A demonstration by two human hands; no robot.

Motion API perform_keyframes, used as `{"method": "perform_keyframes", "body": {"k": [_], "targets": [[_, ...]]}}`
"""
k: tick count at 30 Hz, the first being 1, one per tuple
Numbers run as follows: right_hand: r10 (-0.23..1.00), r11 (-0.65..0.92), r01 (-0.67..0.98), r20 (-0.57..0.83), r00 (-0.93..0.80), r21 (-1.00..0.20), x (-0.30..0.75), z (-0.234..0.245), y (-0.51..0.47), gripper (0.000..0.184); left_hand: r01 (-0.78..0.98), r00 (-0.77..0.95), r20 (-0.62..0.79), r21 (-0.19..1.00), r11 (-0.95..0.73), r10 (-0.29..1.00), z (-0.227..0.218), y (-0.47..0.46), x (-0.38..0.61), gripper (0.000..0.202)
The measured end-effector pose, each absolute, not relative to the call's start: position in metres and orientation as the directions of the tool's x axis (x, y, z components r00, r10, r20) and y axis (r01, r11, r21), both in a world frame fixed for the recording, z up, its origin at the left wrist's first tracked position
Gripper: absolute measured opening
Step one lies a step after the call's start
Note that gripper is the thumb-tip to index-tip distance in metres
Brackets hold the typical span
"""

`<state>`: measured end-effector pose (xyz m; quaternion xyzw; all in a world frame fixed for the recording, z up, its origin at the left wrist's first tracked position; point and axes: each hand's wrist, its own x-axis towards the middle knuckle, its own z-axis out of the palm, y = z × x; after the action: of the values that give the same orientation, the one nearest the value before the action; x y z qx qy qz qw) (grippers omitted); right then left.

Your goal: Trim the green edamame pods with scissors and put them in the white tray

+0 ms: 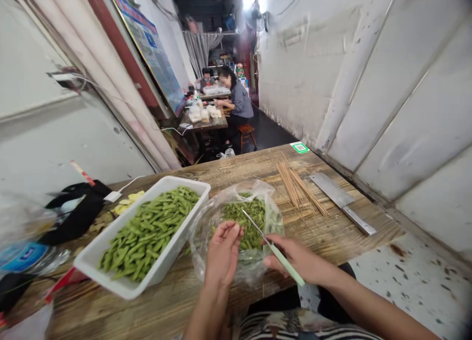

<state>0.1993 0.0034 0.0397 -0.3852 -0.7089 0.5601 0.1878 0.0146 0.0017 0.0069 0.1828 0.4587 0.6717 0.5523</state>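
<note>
My left hand (224, 246) is closed in a pinch above the near side of a clear plastic bag (201, 231). A bit of green pod shows at its fingertips, mostly hidden by them. My right hand (289, 254) is wrapped round the pale green handle of a small knife (285, 265), whose thin blade points up and left, its tip close to my left fingers. Inside the open bag lie green soybean pods (254, 239) and trimmings. Left of the bag, a white plastic tub (129, 288) holds a heap of green soybean pods (151, 231).
Bamboo skewers (300, 187) and a cleaver (337, 195) lie on the wooden table (324, 249) to the right. A plastic bottle (33, 256), a black bag (79, 212) and a red-handled thing (62, 283) crowd the left. Farther back, people sit at another table (208, 123).
</note>
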Motion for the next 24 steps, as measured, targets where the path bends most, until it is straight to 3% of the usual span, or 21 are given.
{"method": "perform_keyframes", "body": {"k": [5, 12, 19, 21, 24], "targets": [[0.753, 0.145, 0.381, -0.148, -0.641, -0.913, 0.197, 0.043, 0.003, 0.037, -0.549, -0.381, -0.221, 0.835, -0.027, 0.898, 0.006, -0.002, 0.02, 0.029], [0.728, 0.132, 0.356, -0.153, -0.668, -0.925, 0.198, 0.04, 0.004, 0.035, -0.488, -0.364, -0.236, 0.872, 0.032, 0.901, 0.007, -0.007, 0.022, 0.031], [0.757, 0.048, 0.342, -0.189, -0.626, -0.939, 0.192, 0.031, 0.007, 0.043, -0.445, -0.195, -0.28, 0.879, 0.17, 0.94, 0.006, -0.008, 0.016, 0.042], [0.766, 0.048, 0.37, -0.203, -0.61, -0.928, 0.194, 0.027, 0.009, 0.043, -0.393, -0.183, -0.274, 0.901, 0.185, 0.944, 0.004, -0.008, 0.003, 0.046], [0.782, 0.079, 0.437, -0.216, -0.584, -0.896, 0.202, 0.023, 0.011, 0.038, -0.136, -0.37, -0.146, 0.986, 0.102, 0.918, -0.001, -0.005, -0.021, 0.039]]}}
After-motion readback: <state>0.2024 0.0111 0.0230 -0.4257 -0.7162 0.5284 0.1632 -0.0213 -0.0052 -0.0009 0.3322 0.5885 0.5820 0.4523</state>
